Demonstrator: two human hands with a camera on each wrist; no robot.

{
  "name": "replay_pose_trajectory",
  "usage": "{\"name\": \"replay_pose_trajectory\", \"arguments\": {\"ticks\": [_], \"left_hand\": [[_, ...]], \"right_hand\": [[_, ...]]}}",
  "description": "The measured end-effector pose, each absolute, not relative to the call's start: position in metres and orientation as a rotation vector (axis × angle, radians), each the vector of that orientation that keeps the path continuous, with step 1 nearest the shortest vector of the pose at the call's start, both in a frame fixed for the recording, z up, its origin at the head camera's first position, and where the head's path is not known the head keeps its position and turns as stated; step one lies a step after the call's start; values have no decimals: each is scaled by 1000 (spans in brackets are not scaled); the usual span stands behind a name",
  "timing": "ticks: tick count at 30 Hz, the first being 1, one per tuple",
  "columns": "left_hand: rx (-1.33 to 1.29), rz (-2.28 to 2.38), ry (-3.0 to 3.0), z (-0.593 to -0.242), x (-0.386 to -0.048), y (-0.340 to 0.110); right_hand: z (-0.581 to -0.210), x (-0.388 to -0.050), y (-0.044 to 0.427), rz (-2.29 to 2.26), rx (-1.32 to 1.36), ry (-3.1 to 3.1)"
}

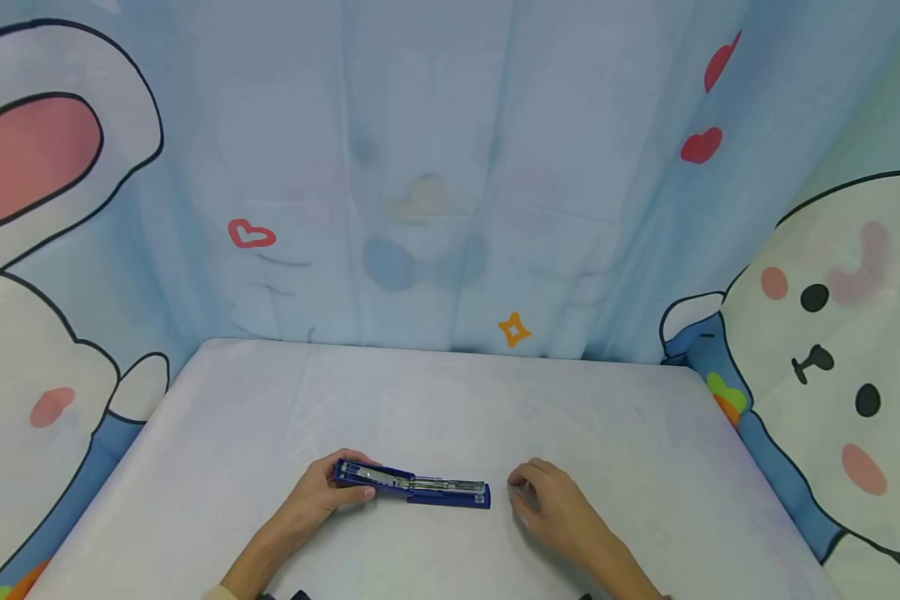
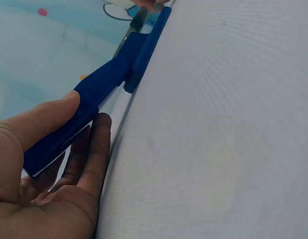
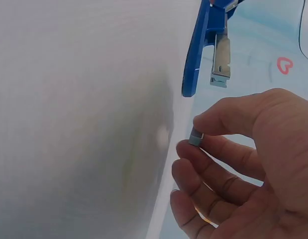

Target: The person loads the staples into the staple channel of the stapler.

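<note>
A blue stapler point(image 1: 447, 498) lies opened out on the white table, its metal staple channel facing up. My left hand point(image 1: 321, 493) grips its flipped-back top cover, thumb on the near side and fingers on the far side. To the right of the base's end, my right hand point(image 1: 558, 510) pinches a short grey strip of staples point(image 3: 195, 138) between thumb and index finger. The strip is apart from the stapler, and the metal magazine point(image 3: 222, 57) stands over the blue base in the right wrist view. In the head view the fingers mostly hide the strip.
The white cloth-covered table point(image 1: 615, 425) spreads around both hands. A light blue curtain point(image 1: 435, 167) with cartoon figures hangs behind its far edge and at both sides. Small dark objects point(image 1: 300, 595) show at the bottom of the head view.
</note>
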State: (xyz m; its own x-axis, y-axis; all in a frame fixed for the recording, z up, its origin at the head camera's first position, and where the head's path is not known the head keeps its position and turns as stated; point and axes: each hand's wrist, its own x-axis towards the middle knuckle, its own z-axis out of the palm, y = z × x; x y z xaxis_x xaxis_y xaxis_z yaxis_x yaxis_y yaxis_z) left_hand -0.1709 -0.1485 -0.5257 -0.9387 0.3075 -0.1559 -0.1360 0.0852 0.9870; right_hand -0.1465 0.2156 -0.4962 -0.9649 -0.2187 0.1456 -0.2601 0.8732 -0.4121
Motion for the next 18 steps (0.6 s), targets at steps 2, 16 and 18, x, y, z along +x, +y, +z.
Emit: {"name": "replay_pose_trajectory", "arguments": {"ticks": [2,16,18], "left_hand": [[167,1919,2051,-526,-171,-148],[117,1923,2054,-523,-170,-147],[119,1926,2051,-523,-169,-147]], "right_hand": [[-496,-146,215,690,389,-2938],[-497,-148,212,765,438,-2882],[-497,-148,213,770,448,-2867]]}}
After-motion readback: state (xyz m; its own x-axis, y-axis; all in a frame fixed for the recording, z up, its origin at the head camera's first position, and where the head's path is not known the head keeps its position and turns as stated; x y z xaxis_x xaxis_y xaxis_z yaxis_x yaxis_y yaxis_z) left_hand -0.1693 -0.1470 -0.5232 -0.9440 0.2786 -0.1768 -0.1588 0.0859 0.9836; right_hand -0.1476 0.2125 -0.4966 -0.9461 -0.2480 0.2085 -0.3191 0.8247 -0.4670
